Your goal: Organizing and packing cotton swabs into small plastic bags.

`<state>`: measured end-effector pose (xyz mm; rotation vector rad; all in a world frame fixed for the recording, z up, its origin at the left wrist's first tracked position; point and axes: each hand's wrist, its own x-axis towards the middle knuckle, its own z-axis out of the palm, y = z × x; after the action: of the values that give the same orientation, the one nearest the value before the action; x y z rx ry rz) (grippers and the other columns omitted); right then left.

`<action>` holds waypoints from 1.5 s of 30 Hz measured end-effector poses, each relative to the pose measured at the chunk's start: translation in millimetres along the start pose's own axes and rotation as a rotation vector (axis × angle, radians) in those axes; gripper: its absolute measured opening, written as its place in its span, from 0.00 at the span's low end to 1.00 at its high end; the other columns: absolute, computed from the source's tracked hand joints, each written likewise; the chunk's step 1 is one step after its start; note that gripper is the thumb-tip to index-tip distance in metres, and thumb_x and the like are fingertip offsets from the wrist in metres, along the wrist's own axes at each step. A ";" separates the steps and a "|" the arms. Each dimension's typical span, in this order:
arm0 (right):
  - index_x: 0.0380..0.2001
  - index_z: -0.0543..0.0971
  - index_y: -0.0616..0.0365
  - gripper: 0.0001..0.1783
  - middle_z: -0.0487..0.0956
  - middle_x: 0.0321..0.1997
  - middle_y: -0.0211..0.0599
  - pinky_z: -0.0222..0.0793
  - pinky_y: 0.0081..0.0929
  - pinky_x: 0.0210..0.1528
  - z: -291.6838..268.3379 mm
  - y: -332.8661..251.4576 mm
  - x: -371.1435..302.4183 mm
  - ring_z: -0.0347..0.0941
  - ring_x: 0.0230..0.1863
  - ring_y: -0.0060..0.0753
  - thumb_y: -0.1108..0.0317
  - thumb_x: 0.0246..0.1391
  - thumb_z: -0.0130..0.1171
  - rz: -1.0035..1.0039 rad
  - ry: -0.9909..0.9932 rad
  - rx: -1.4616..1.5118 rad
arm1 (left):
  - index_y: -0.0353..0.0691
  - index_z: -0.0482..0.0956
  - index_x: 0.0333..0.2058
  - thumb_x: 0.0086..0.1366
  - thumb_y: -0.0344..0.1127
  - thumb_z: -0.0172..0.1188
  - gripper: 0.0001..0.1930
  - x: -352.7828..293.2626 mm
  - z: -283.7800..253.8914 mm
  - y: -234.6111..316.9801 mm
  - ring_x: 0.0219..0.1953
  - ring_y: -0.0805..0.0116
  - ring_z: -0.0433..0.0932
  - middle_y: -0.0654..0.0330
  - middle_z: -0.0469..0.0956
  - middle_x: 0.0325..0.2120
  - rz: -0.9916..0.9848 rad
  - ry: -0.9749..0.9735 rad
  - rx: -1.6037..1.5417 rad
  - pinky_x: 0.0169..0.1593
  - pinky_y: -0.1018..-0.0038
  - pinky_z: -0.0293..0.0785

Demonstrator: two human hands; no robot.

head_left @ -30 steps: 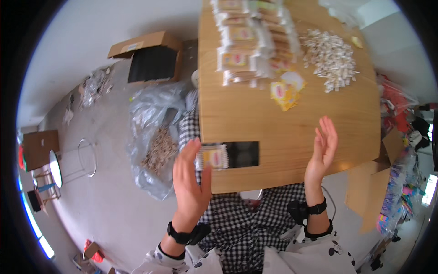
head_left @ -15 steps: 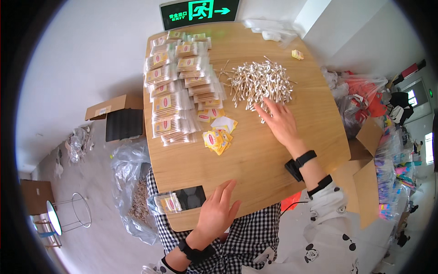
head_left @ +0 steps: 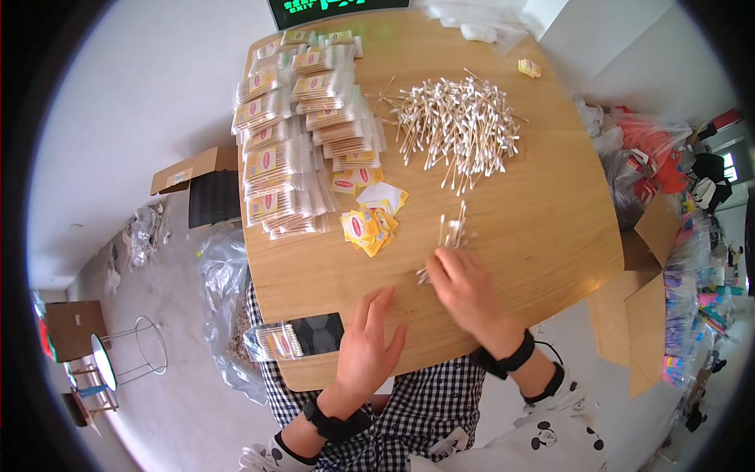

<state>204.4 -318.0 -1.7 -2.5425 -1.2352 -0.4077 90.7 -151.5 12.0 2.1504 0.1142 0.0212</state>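
Observation:
My right hand (head_left: 464, 289), fingers curled down, has a small bunch of cotton swabs (head_left: 452, 230) under its fingertips on the wooden table. Some tips stick out beyond and beside the fingers. My left hand (head_left: 368, 342) is open at the table's near edge, fingers stretched and thumb apart, holding nothing. Farther back lies a large loose pile of white-tipped cotton swabs (head_left: 456, 122). Left of the bunch is a heap of yellow and white cards (head_left: 368, 228). Beside my left hand, a clear bag of swabs (head_left: 277, 341) rests partly on a dark phone-like slab (head_left: 318, 334).
Stacked clear packets of swabs with yellow labels (head_left: 263, 161) fill the table's left side. A small yellow item (head_left: 529, 68) and clear plastic (head_left: 480, 30) lie at the back right. Cardboard boxes (head_left: 641, 315) stand right of the table; a large plastic bag (head_left: 224, 279) sits at the left.
My right hand has drawn back from the big pile toward me, bringing a small bunch of swabs along the table. The left hand remains near the front edge, still open.

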 end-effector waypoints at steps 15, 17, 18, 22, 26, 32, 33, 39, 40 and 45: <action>0.66 0.65 0.50 0.46 0.67 0.68 0.37 0.57 0.48 0.69 -22.5 34.0 5.0 0.54 0.73 0.45 0.83 0.38 0.61 0.031 -0.308 0.278 | 0.33 0.71 0.55 0.48 0.30 0.71 0.33 50.4 42.1 2.2 0.55 0.52 0.71 0.52 0.77 0.49 0.252 0.119 0.270 0.57 0.60 0.70; 0.60 0.70 0.52 0.40 0.72 0.62 0.36 0.58 0.47 0.69 -15.6 38.6 3.5 0.60 0.69 0.43 0.82 0.38 0.62 0.001 -0.272 0.268 | 0.34 0.73 0.51 0.49 0.27 0.70 0.28 54.0 41.3 -4.2 0.53 0.52 0.73 0.54 0.78 0.46 0.278 0.120 0.236 0.55 0.60 0.71; 0.55 0.75 0.54 0.34 0.76 0.55 0.35 0.59 0.47 0.69 -12.7 39.7 1.4 0.65 0.65 0.41 0.81 0.39 0.64 -0.032 -0.234 0.258 | 0.36 0.76 0.47 0.50 0.25 0.68 0.23 53.5 39.7 -7.6 0.50 0.53 0.75 0.55 0.79 0.44 0.305 0.125 0.205 0.52 0.61 0.73; 0.42 0.80 0.56 0.22 0.79 0.44 0.32 0.64 0.42 0.64 -13.7 43.6 -14.2 0.73 0.53 0.38 0.76 0.39 0.68 0.003 -0.141 0.331 | 0.37 0.78 0.44 0.50 0.23 0.67 0.20 46.6 26.2 -7.8 0.47 0.54 0.77 0.57 0.80 0.43 0.270 0.120 0.213 0.49 0.62 0.75; 0.38 0.80 0.58 0.18 0.79 0.40 0.32 0.68 0.38 0.53 -16.5 39.6 -22.5 0.73 0.46 0.39 0.74 0.39 0.70 0.160 -0.043 0.380 | 0.37 0.80 0.42 0.49 0.24 0.68 0.18 45.6 27.5 -4.7 0.45 0.56 0.78 0.57 0.81 0.43 0.318 0.140 0.238 0.47 0.64 0.77; 0.29 0.80 0.59 0.10 0.77 0.32 0.31 0.68 0.36 0.42 -16.1 39.1 -38.9 0.73 0.38 0.39 0.76 0.40 0.69 0.187 0.003 0.332 | 0.37 0.82 0.37 0.49 0.22 0.67 0.14 43.9 25.0 -15.4 0.41 0.59 0.80 0.58 0.83 0.39 0.393 0.147 0.260 0.43 0.68 0.79; 0.28 0.80 0.59 0.09 0.77 0.31 0.31 0.68 0.35 0.40 -17.3 39.7 -42.1 0.73 0.36 0.39 0.77 0.40 0.68 0.192 0.022 0.333 | 0.36 0.83 0.36 0.49 0.22 0.67 0.13 42.3 22.6 -17.7 0.40 0.60 0.80 0.58 0.83 0.38 0.396 0.150 0.260 0.42 0.68 0.79; 0.29 0.80 0.59 0.07 0.77 0.29 0.35 0.68 0.36 0.38 -22.7 61.5 -59.0 0.73 0.34 0.42 0.78 0.44 0.66 0.378 0.071 0.331 | 0.36 0.83 0.36 0.49 0.20 0.66 0.13 17.9 0.9 -27.7 0.40 0.59 0.80 0.57 0.83 0.38 0.334 0.135 0.243 0.43 0.68 0.79; 0.29 0.80 0.59 0.07 0.77 0.29 0.35 0.68 0.36 0.38 -19.5 60.4 -54.6 0.73 0.34 0.42 0.78 0.44 0.66 0.379 0.072 0.338 | 0.36 0.83 0.36 0.49 0.20 0.66 0.13 15.2 0.8 -28.2 0.40 0.59 0.80 0.57 0.83 0.38 0.330 0.134 0.248 0.43 0.68 0.79; 0.29 0.80 0.58 0.05 0.78 0.32 0.36 0.69 0.37 0.39 3.9 26.7 -4.0 0.74 0.36 0.44 0.78 0.46 0.65 0.260 0.055 0.449 | 0.36 0.81 0.43 0.49 0.20 0.66 0.19 15.4 5.6 -21.7 0.45 0.55 0.78 0.56 0.80 0.45 0.277 0.095 0.216 0.47 0.65 0.77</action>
<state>223.7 -335.3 -10.3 -2.2423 -0.8441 -0.1219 104.7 -142.9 -9.7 2.3658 -0.1331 0.2836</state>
